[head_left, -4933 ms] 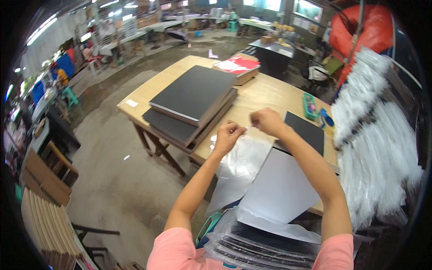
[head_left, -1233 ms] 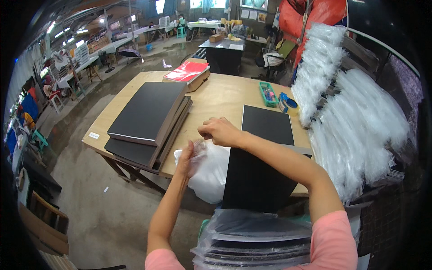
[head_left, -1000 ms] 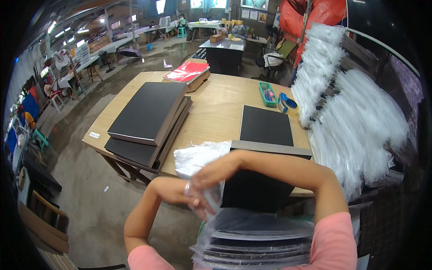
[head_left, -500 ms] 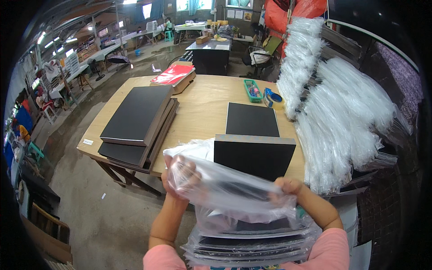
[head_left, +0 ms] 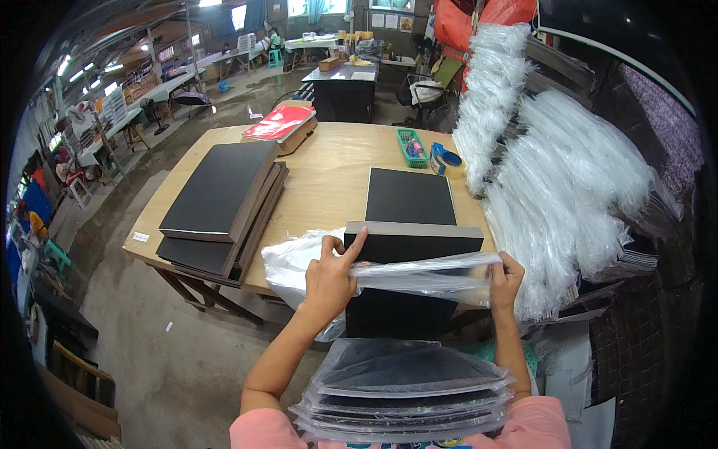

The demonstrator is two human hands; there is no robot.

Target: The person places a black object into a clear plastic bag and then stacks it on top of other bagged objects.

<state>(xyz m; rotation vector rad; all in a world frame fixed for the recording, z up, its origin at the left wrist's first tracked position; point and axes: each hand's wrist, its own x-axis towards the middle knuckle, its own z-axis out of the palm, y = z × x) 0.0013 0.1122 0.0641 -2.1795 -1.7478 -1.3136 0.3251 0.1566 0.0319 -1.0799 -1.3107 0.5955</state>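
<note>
A clear plastic bag (head_left: 422, 275) is stretched sideways between my hands, across the front of an upright black panel (head_left: 400, 314) with a grey top edge. My left hand (head_left: 329, 277) grips the bag's left end, its index finger pointing up beside the panel's top left corner. The right end is pinched in my right hand (head_left: 506, 280), just past the panel's right side. Behind the panel, another black board (head_left: 410, 196) lies flat on the table. Closest to my body is a pile of black boards in clear plastic (head_left: 407, 393). White crumpled plastic (head_left: 292, 262) lies left of the panel.
Thick black boards (head_left: 217, 191) are stacked on the table's left (head_left: 321, 172), with a red-topped stack (head_left: 280, 123) behind. A green basket (head_left: 413, 148) and blue tape roll (head_left: 446, 159) sit at the far right. Heaps of plastic-wrapped items (head_left: 561, 202) crowd the right side.
The bag has moved from a bunched sheet above the near pile to a stretched strip across the panel. My left hand has shifted right, and my right hand slightly right and up.
</note>
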